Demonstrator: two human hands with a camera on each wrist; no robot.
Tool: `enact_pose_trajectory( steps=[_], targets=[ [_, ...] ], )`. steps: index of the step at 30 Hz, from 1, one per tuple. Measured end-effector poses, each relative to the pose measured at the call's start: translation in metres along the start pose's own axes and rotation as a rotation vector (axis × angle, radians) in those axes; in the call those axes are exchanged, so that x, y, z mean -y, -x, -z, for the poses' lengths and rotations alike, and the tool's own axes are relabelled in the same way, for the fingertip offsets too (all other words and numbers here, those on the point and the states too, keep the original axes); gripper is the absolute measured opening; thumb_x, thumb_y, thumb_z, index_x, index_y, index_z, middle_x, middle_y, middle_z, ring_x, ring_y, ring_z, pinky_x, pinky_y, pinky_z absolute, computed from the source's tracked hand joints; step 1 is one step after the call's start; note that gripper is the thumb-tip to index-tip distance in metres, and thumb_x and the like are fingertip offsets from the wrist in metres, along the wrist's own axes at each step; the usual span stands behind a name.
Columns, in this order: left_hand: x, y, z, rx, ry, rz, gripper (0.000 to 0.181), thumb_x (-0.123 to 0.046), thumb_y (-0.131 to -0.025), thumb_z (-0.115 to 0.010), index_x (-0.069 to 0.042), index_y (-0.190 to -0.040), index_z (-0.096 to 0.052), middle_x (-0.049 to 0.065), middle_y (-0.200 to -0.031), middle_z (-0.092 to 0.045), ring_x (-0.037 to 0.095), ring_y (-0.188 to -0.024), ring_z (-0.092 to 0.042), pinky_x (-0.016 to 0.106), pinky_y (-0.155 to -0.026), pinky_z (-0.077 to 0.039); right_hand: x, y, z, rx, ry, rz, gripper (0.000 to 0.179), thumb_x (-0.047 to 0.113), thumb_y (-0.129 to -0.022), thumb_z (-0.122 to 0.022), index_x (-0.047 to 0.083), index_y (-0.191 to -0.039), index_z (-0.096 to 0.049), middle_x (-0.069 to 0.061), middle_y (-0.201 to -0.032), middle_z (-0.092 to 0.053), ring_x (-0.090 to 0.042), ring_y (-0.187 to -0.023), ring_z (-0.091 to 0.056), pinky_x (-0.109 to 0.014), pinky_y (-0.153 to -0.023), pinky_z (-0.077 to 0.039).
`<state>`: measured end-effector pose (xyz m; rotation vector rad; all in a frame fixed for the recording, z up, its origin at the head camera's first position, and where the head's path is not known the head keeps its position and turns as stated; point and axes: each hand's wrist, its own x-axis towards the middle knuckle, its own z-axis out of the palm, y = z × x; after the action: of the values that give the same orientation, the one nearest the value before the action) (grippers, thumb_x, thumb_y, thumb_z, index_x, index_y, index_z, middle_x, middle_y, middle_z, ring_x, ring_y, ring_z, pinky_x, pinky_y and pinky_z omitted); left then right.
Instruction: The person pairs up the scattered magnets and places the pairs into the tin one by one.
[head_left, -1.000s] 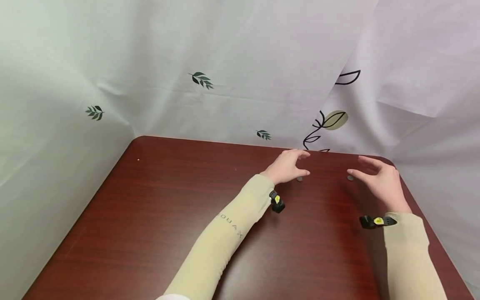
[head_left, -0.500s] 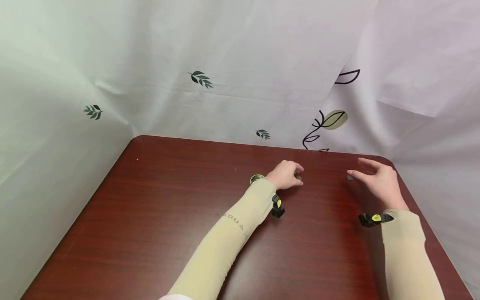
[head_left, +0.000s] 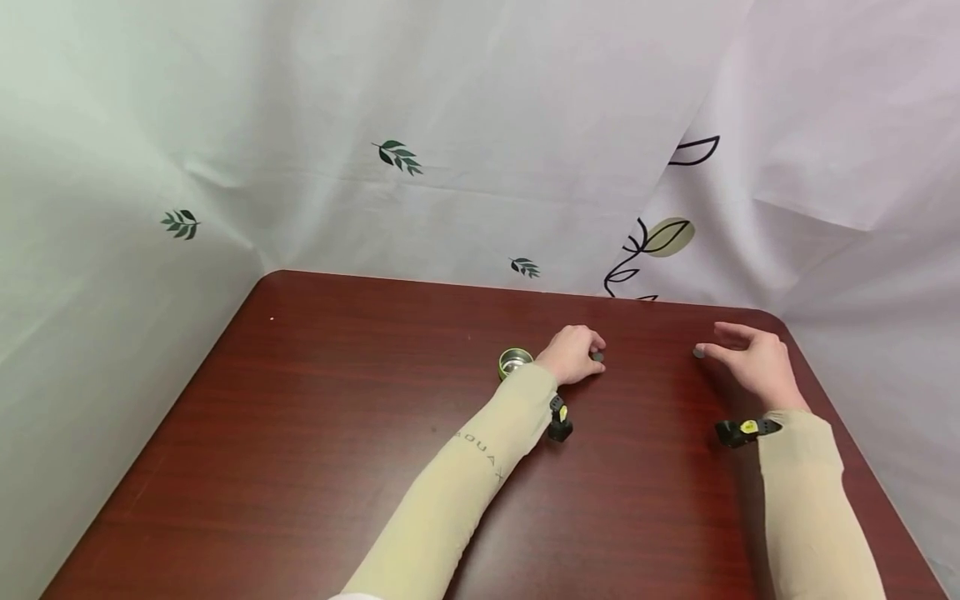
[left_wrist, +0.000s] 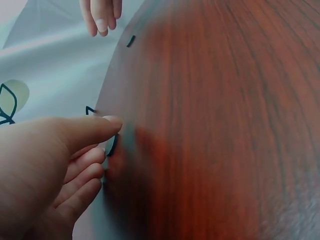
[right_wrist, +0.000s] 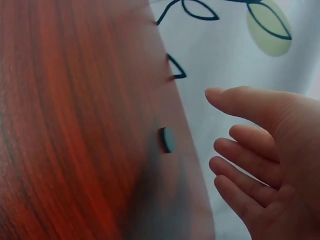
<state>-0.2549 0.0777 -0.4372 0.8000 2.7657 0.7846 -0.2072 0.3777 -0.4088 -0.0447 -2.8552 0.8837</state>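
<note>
Two small dark discs lie on the red-brown table point(head_left: 337, 433), and neither is off it yet. Our left hand point(head_left: 573, 354) curls thumb and fingertips around the nearer disc point(head_left: 597, 357), pinching it where it rests. Our right hand point(head_left: 753, 362) is relaxed and holds nothing, fingers just short of the other disc point(head_left: 699, 353). A small green tin point(head_left: 514, 362) sits beside our left wrist, seemingly empty.

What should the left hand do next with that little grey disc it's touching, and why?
Probably close thumb and fingertips on the grey disc and lift it. The left hand has curled fingers at the disc's edge, but it lies flat on the table. The small open tin sits beside the wrist.
</note>
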Motion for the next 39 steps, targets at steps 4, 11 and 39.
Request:
enact_pose_trajectory(
  steps=[4, 11, 39],
  targets=[
    [-0.003, 0.002, -0.001, -0.001, 0.004, 0.035, 0.031, -0.027, -0.091, -0.079, -0.016, -0.121, -0.075, -0.007, -0.106, -0.069, 0.004, -0.098, -0.061, 0.014, -0.084, -0.044, -0.007, -0.002, -0.007, 0.039, -0.011, -0.014, 0.062, 0.038, -0.092, -0.077, -0.006, -0.133, -0.062, -0.029, -0.120, -0.067, -0.044, -0.111, -0.062, -0.055, -0.092, -0.046],
    [-0.007, 0.005, -0.001, -0.009, -0.039, 0.059, 0.025, -0.028, -0.093, -0.077, -0.018, -0.117, -0.077, -0.009, -0.104, -0.069, 0.003, -0.096, -0.060, 0.014, -0.083, -0.044, -0.016, -0.003, -0.014, 0.043, 0.000, -0.042, 0.056, 0.036, -0.093, -0.076, -0.010, -0.125, -0.066, -0.029, -0.109, -0.070, -0.047, -0.107, -0.063, -0.060, -0.094, -0.043],
    [-0.012, 0.016, -0.004, 0.013, -0.202, -0.050, 0.017, -0.026, -0.099, -0.069, -0.018, -0.111, -0.077, -0.006, -0.108, -0.068, 0.009, -0.107, -0.060, 0.014, -0.090, -0.044, -0.007, 0.004, -0.024, 0.056, 0.063, 0.139, 0.023, 0.023, -0.088, -0.082, 0.001, -0.094, -0.080, -0.005, -0.080, -0.074, -0.017, -0.073, -0.066, -0.028, -0.068, -0.046]
  ],
)
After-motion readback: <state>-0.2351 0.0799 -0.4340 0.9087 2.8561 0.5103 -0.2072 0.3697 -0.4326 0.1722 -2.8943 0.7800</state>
